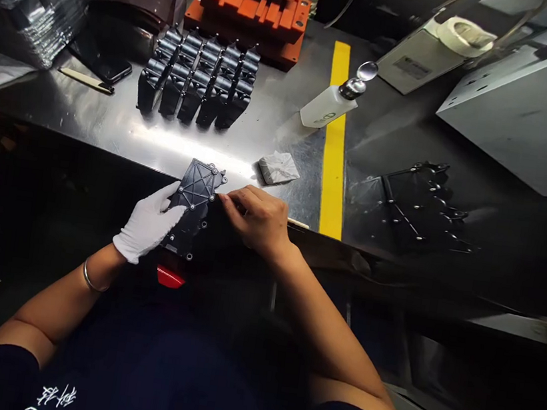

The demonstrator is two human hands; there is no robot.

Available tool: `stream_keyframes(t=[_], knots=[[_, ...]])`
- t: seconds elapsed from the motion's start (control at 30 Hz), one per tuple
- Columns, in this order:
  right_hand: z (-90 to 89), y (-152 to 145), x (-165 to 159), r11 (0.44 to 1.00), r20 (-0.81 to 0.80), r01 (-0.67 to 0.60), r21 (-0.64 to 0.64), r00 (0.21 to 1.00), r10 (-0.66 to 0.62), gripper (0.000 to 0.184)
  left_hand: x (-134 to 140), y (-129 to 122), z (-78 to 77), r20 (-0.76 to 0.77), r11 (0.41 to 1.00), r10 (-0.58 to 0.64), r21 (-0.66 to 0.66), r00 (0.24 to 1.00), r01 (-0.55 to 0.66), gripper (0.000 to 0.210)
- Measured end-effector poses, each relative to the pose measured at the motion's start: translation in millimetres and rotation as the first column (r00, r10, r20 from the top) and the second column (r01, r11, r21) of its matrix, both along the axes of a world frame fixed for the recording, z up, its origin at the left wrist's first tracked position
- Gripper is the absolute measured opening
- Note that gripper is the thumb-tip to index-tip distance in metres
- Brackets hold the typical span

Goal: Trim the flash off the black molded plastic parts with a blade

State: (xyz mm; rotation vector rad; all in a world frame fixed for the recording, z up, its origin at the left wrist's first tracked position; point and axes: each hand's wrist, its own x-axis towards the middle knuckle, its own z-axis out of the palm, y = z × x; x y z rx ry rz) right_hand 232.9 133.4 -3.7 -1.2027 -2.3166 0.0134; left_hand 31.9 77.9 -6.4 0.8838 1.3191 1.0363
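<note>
My left hand (pixel 150 219), in a white knit glove, is closed around the side of a black moulded plate (pixel 199 185) with crossed ribs and several small screw bosses. The plate is held tilted at the front edge of the metal table. My bare right hand (pixel 259 220) is closed in a pinch at the plate's right edge. Whatever is between those fingertips is too small to make out. A thin pale stick (pixel 298 224) shows just right of that hand, and I cannot tell if the hand holds it. Behind it lies a grey-white folded pad (pixel 278 167).
Rows of black moulded parts (pixel 199 81) stand before an orange-red fixture (pixel 256 11). A white pump bottle (pixel 324 106) stands by yellow tape (pixel 335 166). Further black parts (pixel 419 204) lie at right, near a grey box (pixel 534 98). At left are a phone (pixel 108 65) and a cream-handled tool (pixel 85 80).
</note>
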Motion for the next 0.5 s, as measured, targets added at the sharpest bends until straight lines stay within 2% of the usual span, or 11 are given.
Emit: stream_keyframes(t=[0.17, 0.5], knots=[[-7.7, -3.5, -0.8, 0.998, -0.090, 0.051, -0.019, 0.995, -0.053, 0.028, -1.0, -0.3, -2.7, -0.017, 1.000, -0.002, 0.017, 1.000, 0.003, 0.061], [-11.0, -5.0, -0.4, 0.997, -0.133, 0.055, -0.048, 0.989, -0.061, 0.027, -1.3, 0.4, -3.1, -0.022, 0.999, -0.021, 0.030, 1.000, 0.021, 0.057]])
